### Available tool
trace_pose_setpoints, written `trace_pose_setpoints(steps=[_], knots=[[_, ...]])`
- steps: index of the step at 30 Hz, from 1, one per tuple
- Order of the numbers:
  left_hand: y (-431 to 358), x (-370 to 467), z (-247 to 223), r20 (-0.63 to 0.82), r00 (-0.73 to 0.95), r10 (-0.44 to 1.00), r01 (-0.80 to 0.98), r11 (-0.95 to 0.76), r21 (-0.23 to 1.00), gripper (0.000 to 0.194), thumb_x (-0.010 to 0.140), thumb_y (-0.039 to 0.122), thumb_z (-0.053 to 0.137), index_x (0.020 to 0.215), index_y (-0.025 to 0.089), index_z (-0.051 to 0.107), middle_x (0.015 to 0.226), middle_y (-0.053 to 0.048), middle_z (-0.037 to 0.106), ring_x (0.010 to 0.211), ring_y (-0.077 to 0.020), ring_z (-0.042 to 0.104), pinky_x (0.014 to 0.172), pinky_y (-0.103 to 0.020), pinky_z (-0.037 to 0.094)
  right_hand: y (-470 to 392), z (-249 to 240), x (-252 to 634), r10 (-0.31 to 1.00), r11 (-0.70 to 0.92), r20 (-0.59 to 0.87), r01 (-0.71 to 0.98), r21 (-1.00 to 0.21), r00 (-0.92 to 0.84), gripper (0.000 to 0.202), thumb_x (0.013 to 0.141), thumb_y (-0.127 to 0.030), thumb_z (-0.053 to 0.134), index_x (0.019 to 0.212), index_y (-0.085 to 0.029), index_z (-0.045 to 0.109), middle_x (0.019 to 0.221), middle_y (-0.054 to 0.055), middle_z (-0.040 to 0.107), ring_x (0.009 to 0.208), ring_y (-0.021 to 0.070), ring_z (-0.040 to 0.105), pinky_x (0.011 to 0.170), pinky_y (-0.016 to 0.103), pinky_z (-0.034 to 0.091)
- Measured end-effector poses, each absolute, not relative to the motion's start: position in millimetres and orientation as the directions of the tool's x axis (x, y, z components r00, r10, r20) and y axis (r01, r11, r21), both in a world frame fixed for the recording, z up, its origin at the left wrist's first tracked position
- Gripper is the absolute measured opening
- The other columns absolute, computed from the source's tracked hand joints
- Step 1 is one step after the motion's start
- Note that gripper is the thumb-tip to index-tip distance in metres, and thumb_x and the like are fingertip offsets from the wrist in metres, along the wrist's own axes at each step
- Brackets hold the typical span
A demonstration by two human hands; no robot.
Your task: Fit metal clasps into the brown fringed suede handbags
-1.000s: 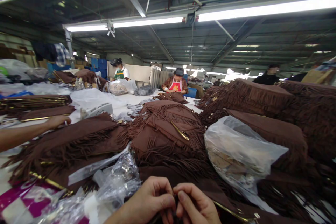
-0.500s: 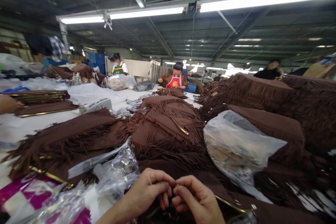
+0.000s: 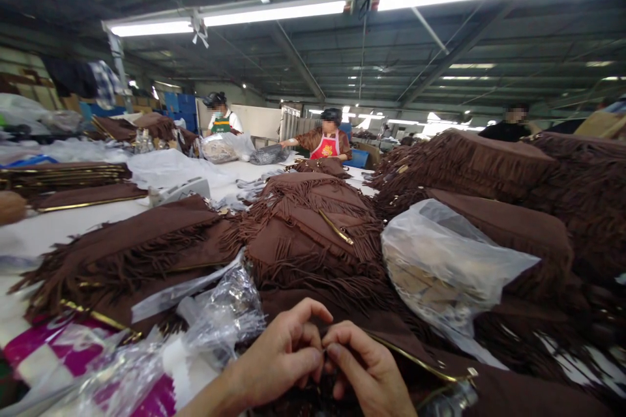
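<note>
My left hand (image 3: 282,353) and my right hand (image 3: 368,365) meet at the bottom centre, fingertips almost touching. The left index finger is bent and lifted, while its thumb presses against the other fingers. Thumb and index finger of the right hand are pinched together. What lies between the fingertips is small, dark and mostly hidden. Below and around the hands is a dark brown fabric piece (image 3: 518,392) with a gold zipper (image 3: 424,368) along its edge. Directly ahead rises a pile of brown fringed pieces (image 3: 313,221), with a short gold zipper strip (image 3: 336,227) on it.
Left of my hands lie a crumpled clear plastic bag (image 3: 227,309) and magenta-and-white packaging (image 3: 53,355). A translucent bag of tan pieces (image 3: 440,267) rests at right. More fringed stacks (image 3: 469,159) stand behind it. Co-workers (image 3: 325,140) are across the white table (image 3: 83,225).
My left index finger has lifted away from the right fingertips. The view has shifted slightly. Across the table, the co-worker in the red apron has stretched an arm toward a dark grey bag.
</note>
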State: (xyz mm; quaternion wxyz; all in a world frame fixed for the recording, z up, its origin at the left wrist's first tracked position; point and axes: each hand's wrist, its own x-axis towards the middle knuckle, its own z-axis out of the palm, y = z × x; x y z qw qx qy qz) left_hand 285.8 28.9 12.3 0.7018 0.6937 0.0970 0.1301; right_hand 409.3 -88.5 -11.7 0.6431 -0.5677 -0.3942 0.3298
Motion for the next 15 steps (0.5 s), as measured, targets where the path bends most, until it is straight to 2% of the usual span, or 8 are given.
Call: trace_pose_setpoints(steps=[3, 5, 11, 15], knots=[[29, 286, 11, 0.04, 0.948, 0.316, -0.049, 0.021, 0.999, 0.042, 0.067, 0.013, 0.05, 0.109, 0.016, 0.049, 0.061, 0.008, 0.054, 0.045, -0.0056, 0.042, 0.043, -0.016, 0.03, -89, -12, 412, 0.885, 0.147, 0.14, 0.02, -0.989, 0.445, 0.046, 0.077, -0.063, 0.073, 0.072, -0.018, 0.068, 0.068, -0.001, 0.06, 0.059, 0.0139, 0.058, 0.054, 0.021, 0.049], [28, 286, 12, 0.042, 0.948, 0.317, -0.055, 0.033, 0.998, 0.04, 0.067, 0.013, 0.051, 0.107, 0.016, 0.049, 0.061, 0.008, 0.054, 0.045, -0.0058, 0.042, 0.043, -0.016, 0.03, -89, -13, 415, 0.892, 0.16, 0.174, 0.07, -0.985, 0.418, 0.04, 0.081, -0.057, 0.072, 0.074, -0.018, 0.068, 0.069, -0.001, 0.061, 0.062, 0.0145, 0.058, 0.059, 0.022, 0.049], [28, 286, 15, 0.043, 0.947, 0.318, -0.06, 0.043, 0.997, 0.038, 0.067, 0.013, 0.052, 0.105, 0.016, 0.05, 0.06, 0.008, 0.055, 0.044, -0.0051, 0.041, 0.042, -0.015, 0.03, -91, -15, 421, 0.911, 0.161, 0.215, 0.175, -0.971, 0.353, 0.022, 0.089, -0.037, 0.065, 0.077, -0.019, 0.067, 0.072, 0.0, 0.062, 0.066, 0.0162, 0.059, 0.064, 0.024, 0.047], [28, 287, 12, 0.04, 0.947, 0.319, -0.046, 0.013, 0.999, 0.037, 0.065, 0.012, 0.051, 0.103, 0.016, 0.052, 0.057, 0.008, 0.054, 0.043, -0.0048, 0.04, 0.041, -0.015, 0.028, -92, -14, 422, 0.898, 0.173, 0.309, 0.392, -0.903, 0.314, 0.02, 0.09, -0.024, 0.057, 0.073, -0.019, 0.065, 0.071, 0.0, 0.061, 0.067, 0.0157, 0.059, 0.064, 0.023, 0.046]])
